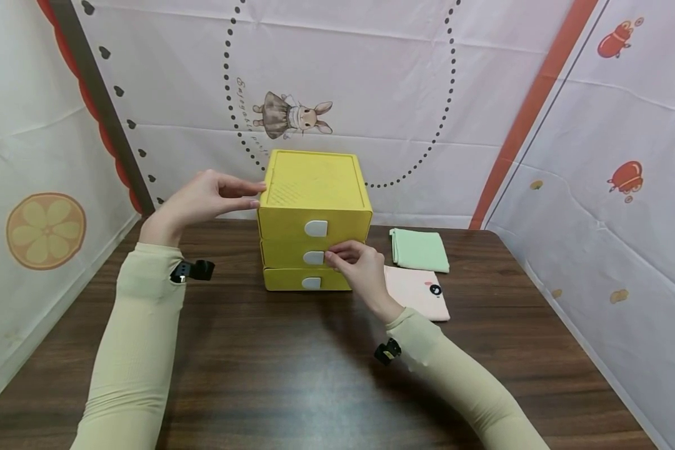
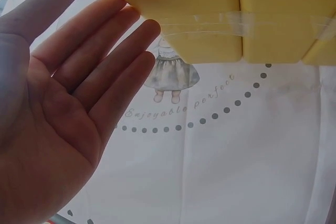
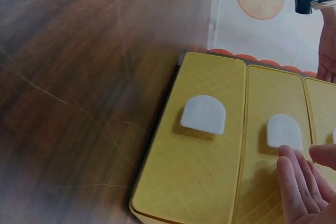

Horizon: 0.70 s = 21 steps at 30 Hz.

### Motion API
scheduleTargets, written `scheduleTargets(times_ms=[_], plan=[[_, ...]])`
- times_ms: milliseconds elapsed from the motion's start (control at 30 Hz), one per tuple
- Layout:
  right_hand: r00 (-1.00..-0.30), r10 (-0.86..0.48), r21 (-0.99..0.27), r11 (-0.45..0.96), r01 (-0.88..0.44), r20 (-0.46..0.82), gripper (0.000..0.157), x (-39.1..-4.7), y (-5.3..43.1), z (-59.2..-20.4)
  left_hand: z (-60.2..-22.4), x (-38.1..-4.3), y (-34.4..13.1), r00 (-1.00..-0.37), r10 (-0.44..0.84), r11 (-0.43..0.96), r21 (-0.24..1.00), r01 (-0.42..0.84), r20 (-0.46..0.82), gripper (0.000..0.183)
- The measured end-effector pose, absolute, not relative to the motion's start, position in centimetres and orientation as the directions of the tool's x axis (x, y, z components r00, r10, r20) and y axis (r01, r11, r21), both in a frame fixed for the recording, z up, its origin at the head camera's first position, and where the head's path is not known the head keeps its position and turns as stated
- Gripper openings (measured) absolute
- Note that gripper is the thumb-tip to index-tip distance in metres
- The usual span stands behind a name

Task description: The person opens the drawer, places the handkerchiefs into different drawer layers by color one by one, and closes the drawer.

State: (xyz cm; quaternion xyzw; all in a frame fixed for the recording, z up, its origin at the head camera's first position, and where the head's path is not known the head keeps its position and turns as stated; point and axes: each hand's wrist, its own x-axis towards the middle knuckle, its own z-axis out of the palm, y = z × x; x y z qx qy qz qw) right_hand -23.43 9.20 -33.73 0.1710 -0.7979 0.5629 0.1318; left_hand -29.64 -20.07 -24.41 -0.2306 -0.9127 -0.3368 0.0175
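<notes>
A yellow box of three stacked drawers (image 1: pixel 315 180) stands on the table, each drawer bearing a white tab handle. At its upper left edge is my left hand (image 1: pixel 194 199), the fingers stretched out and the fingertips at the side of the top. In the left wrist view, the left palm (image 2: pixel 58 103) shows with straight fingers beside the yellow drawer box (image 2: pixel 205 40). My right hand (image 1: pixel 365 275) reaches to the middle drawer's white handle (image 3: pixel 284 130). Its fingertips meet the handle's edge, while the thumb stands apart from the fingers. All three drawers look closed.
Right of the drawer box, a folded green cloth (image 1: pixel 420 250) lies behind a folded pink cloth (image 1: pixel 416 292) with a dark round mark. The brown wooden table (image 1: pixel 270 369) is bordered by printed white curtains (image 1: pixel 405 75) at the back and both sides.
</notes>
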Motion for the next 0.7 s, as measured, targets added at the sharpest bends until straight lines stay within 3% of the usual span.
scheduleTargets(times_ms=[367,700], plan=[[-0.921,-0.119,-0.852,0.351,-0.388,0.37,0.013,-25.3,9.6,-36.9,-24.2,-29.4,-20.0,-0.89,0.418,0.661,0.611,0.436,0.183,0.045],[-0.929,-0.165,-0.873,0.32,-0.368,0.331,0.02,-23.1,8.9,-34.7,-24.5,-29.8,-20.1,-0.897,0.407,0.677,0.601,0.425,0.175,0.044]])
